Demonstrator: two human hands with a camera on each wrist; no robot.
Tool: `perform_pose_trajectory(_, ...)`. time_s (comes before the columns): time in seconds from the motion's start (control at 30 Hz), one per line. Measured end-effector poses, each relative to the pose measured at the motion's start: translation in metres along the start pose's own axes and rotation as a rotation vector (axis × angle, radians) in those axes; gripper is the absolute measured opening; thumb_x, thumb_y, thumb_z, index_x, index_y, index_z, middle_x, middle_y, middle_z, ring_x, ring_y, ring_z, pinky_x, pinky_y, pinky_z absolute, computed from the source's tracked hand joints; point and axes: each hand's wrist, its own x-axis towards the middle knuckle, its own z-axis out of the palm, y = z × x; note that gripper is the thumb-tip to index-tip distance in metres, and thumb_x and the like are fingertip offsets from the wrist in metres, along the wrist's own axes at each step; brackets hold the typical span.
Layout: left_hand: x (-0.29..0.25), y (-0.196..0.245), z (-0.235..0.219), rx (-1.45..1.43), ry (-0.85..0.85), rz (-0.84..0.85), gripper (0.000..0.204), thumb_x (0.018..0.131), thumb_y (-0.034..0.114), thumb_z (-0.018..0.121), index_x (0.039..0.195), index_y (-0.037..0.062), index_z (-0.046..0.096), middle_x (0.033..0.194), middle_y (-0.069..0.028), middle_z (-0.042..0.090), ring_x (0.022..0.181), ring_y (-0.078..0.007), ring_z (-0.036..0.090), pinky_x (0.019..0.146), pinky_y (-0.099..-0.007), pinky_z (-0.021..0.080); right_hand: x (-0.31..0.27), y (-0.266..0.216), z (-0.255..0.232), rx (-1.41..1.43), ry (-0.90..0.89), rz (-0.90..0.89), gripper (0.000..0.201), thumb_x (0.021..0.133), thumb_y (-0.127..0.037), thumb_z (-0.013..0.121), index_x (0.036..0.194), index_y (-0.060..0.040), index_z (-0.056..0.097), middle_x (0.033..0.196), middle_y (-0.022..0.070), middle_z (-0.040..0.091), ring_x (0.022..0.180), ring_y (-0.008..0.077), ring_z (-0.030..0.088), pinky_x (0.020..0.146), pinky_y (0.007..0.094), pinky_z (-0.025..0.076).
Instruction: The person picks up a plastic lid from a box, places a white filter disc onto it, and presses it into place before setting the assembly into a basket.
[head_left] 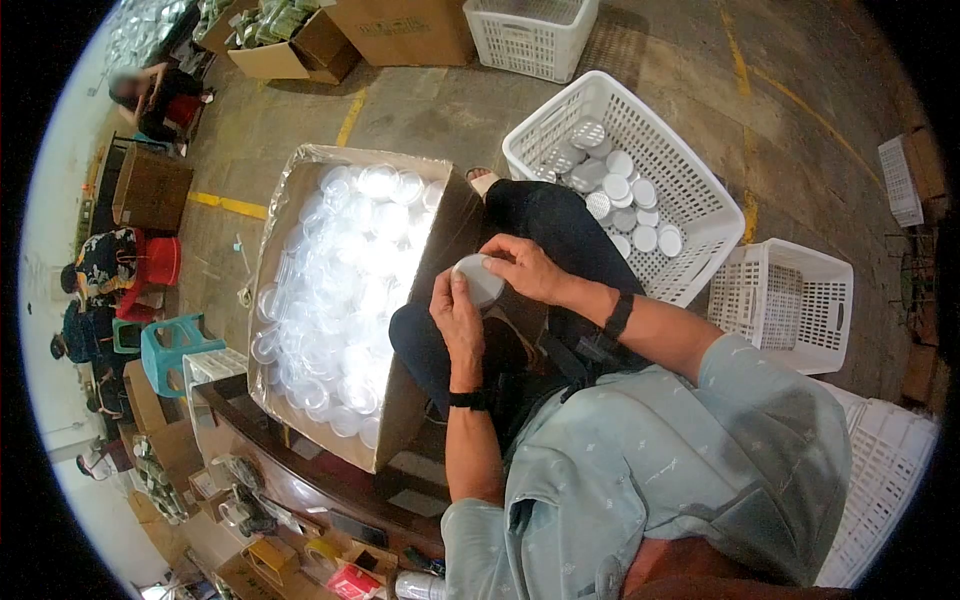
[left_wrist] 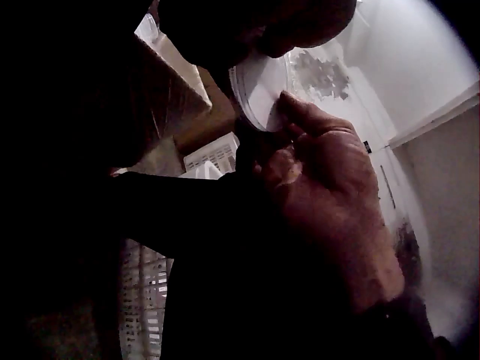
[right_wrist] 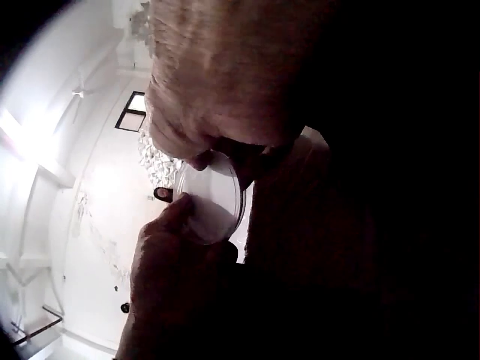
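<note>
Both hands hold a round white lid over the person's lap. The left hand pinches its near left side, thumb on the flat face. At the opposite edge, the right hand grips it with thumb and fingers. The lid shows a clear, double-looking rim in the right wrist view, with the right hand above and the left hand below. In the left wrist view, the right thumb presses the lid, while the left hand is a dark shape at the top.
A cardboard box full of clear round plastic pieces stands left of the knees. To the right, a white crate contains several round white and silvery discs. Another white crate stands beside it. Blue stools and seated people are farther left.
</note>
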Motion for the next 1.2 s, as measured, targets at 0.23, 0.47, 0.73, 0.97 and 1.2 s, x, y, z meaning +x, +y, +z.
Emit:
perform_pose_trajectory(0.23, -0.009, 0.009, 0.012, 0.018, -0.027, 0.060, 0.029, 0.106, 0.025, 0.050, 0.115, 0.0016, 0.064, 0.100, -0.0046, 0.065, 0.090, -0.0142, 0.060, 0.080, -0.0299, 0.049, 0.005, 0.008, -0.005, 0.236, -0.015, 0.172, 0.023, 0.095, -0.016, 0.063, 0.111, -0.0002, 0.064, 0.100, 0.0061, 0.067, 0.089, 0.0124, 0.061, 0.077, 0.0291, 0.051)
perform_pose_trajectory(0.47, 0.001, 0.005, 0.003, -0.036, 0.026, -0.004, 0.027, 0.105, 0.017, 0.047, 0.126, 0.0016, 0.056, 0.105, -0.0088, 0.065, 0.078, -0.0114, 0.060, 0.063, -0.0243, 0.049, -0.001, 0.005, 0.002, -0.074, 0.041, -0.002, 0.025, 0.093, -0.013, 0.060, 0.113, 0.0025, 0.064, 0.102, 0.0147, 0.069, 0.091, 0.0216, 0.066, 0.080, 0.0357, 0.052)
perform_pose_trajectory(0.73, -0.002, -0.005, 0.003, 0.219, -0.031, 0.257, 0.042, 0.097, 0.009, 0.057, 0.136, 0.0013, 0.047, 0.114, -0.0147, 0.064, 0.091, -0.0211, 0.066, 0.077, -0.0333, 0.056, 0.000, 0.007, -0.001, -0.271, 0.062, -0.141, 0.025, 0.090, -0.009, 0.058, 0.111, 0.0040, 0.061, 0.095, 0.0232, 0.070, 0.086, 0.0342, 0.071, 0.075, 0.0434, 0.055)
perform_pose_trajectory(0.97, 0.001, -0.014, -0.004, 0.200, -0.098, 0.173, 0.056, 0.089, 0.008, 0.069, 0.138, 0.0029, 0.044, 0.121, -0.0203, 0.064, 0.107, -0.0279, 0.065, 0.091, -0.0380, 0.054, -0.004, 0.011, -0.001, -0.311, 0.025, -0.096, 0.023, 0.089, -0.011, 0.061, 0.107, 0.0029, 0.062, 0.090, 0.0209, 0.070, 0.081, 0.0309, 0.070, 0.071, 0.0416, 0.054)
perform_pose_trajectory(1.2, -0.001, -0.003, -0.004, 0.236, -0.161, 0.087, 0.057, 0.087, 0.007, 0.074, 0.136, 0.0039, 0.045, 0.121, -0.0141, 0.062, 0.108, -0.0231, 0.063, 0.091, -0.0349, 0.054, -0.007, 0.006, 0.000, -0.318, 0.021, -0.154, 0.027, 0.093, -0.016, 0.058, 0.110, 0.0034, 0.060, 0.093, 0.0269, 0.069, 0.089, 0.0421, 0.069, 0.076, 0.0466, 0.054)
